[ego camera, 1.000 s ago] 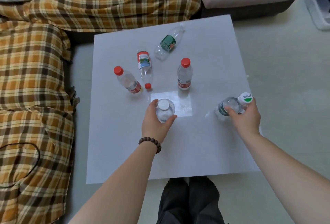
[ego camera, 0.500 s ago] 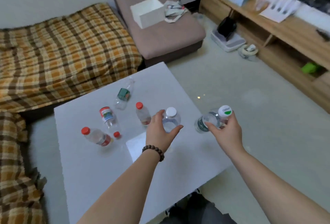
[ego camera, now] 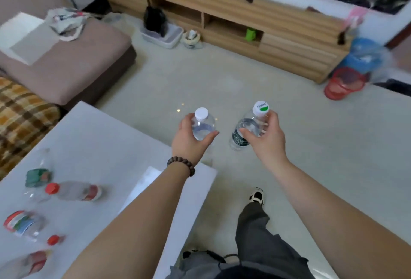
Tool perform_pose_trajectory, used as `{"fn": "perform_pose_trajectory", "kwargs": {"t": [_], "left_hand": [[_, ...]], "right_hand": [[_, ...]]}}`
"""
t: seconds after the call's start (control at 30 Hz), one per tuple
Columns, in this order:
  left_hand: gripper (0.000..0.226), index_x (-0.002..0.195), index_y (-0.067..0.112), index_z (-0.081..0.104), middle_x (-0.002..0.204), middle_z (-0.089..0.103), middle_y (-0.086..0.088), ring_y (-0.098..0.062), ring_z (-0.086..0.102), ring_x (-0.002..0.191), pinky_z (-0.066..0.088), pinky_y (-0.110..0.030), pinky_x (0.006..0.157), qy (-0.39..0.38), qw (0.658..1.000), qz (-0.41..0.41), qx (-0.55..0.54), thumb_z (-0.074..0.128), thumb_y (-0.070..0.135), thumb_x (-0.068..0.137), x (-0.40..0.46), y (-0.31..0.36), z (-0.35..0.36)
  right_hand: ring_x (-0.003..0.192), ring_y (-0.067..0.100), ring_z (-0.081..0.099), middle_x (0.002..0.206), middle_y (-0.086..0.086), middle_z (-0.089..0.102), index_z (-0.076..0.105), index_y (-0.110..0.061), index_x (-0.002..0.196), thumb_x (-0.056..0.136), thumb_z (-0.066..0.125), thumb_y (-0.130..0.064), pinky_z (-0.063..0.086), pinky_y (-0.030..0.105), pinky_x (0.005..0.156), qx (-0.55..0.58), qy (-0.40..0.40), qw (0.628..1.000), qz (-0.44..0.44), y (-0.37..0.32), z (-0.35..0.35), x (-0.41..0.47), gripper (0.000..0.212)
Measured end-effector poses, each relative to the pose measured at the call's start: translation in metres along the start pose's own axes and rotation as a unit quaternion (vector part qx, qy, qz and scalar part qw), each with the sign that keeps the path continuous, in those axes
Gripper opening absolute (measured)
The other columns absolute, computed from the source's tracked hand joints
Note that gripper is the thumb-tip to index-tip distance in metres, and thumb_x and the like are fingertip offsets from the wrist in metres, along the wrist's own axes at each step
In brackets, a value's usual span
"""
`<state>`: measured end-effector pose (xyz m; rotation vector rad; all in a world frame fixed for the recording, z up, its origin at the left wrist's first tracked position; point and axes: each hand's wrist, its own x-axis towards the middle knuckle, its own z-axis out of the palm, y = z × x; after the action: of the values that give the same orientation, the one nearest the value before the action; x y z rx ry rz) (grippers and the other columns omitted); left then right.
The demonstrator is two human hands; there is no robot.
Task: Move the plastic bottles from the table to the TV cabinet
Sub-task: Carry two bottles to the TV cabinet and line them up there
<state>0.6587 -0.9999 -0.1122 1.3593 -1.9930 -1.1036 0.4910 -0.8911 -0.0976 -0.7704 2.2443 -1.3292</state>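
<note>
From the head view, two clear plastic bottles are off the table and carried in the air above the pale floor (ego camera: 255, 83). The left hand (ego camera: 190, 138) has its fingers curled around the white-capped bottle (ego camera: 202, 126), thumb on one side and fingers on the other. The right hand (ego camera: 266, 136), just beside it at three o'clock, holds the green-labelled bottle (ego camera: 245, 131) near its neck, with the thumb across the body and the fingers behind the white and green cap. A beaded bracelet (ego camera: 181, 165) sits on the left wrist.

At nine o'clock from the hands, the white table (ego camera: 106, 145) carries four more bottles, all blurred: a green-labelled one lying down (ego camera: 37, 178), a red-capped one on its side (ego camera: 73, 191), one with a red and blue label (ego camera: 24, 224) and a loose-looking red cap (ego camera: 53, 239) beside it, and one cut by the frame edge (ego camera: 24, 264).

The wooden TV cabinet (ego camera: 289, 23) stands at twelve o'clock, well apart from both held bottles. One shoe (ego camera: 256, 196) shows at six o'clock.
</note>
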Motion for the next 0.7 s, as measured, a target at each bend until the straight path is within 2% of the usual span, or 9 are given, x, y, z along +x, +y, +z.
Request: {"fn": "perform_pose_trajectory", "kwargs": {"t": [0.17,0.3,0.37,0.7], "left_hand": [[0.072,0.124,0.026,0.044,0.120,0.051,0.009,0.000,0.049,0.093,0.035,-0.011,0.069,-0.026,0.999,0.032,-0.003,0.073,0.058,0.067,0.050,0.061,0.089],[0.075,0.126,0.025,0.043,0.123,0.051,0.006,-0.006,0.051,0.101,0.039,-0.023,0.077,-0.049,0.998,0.041,0.007,0.072,0.059,0.066,0.086,0.112,0.162],[0.077,0.127,0.024,0.042,0.124,0.050,0.005,-0.004,0.049,0.100,0.038,-0.023,0.079,-0.062,0.997,0.048,0.004,0.071,0.059,0.066,0.099,0.137,0.192],[0.078,0.128,0.025,0.042,0.124,0.051,0.006,-0.001,0.046,0.098,0.037,-0.022,0.078,-0.087,0.993,0.083,0.020,0.069,0.061,0.065,0.171,0.215,0.273]], "right_hand": [[0.097,0.012,0.061,0.110,-0.013,0.059,0.044,-0.034,0.113,0.064,0.081,-0.036,0.052,0.037,0.088,0.003,0.008,1.000,0.024,0.038,-0.064,0.074,0.061],[0.098,0.012,0.060,0.109,-0.015,0.059,0.045,-0.032,0.112,0.065,0.081,-0.035,0.053,0.038,0.088,0.018,0.026,0.999,0.022,0.059,-0.115,0.134,0.060],[0.100,0.013,0.060,0.113,-0.012,0.060,0.045,-0.030,0.115,0.065,0.081,-0.034,0.052,0.039,0.090,0.021,0.038,0.999,0.024,0.066,-0.138,0.161,0.062],[0.104,0.018,0.059,0.118,-0.005,0.060,0.045,-0.026,0.120,0.067,0.081,-0.032,0.050,0.042,0.092,0.036,0.092,0.994,0.054,0.090,-0.204,0.255,0.065]]}}
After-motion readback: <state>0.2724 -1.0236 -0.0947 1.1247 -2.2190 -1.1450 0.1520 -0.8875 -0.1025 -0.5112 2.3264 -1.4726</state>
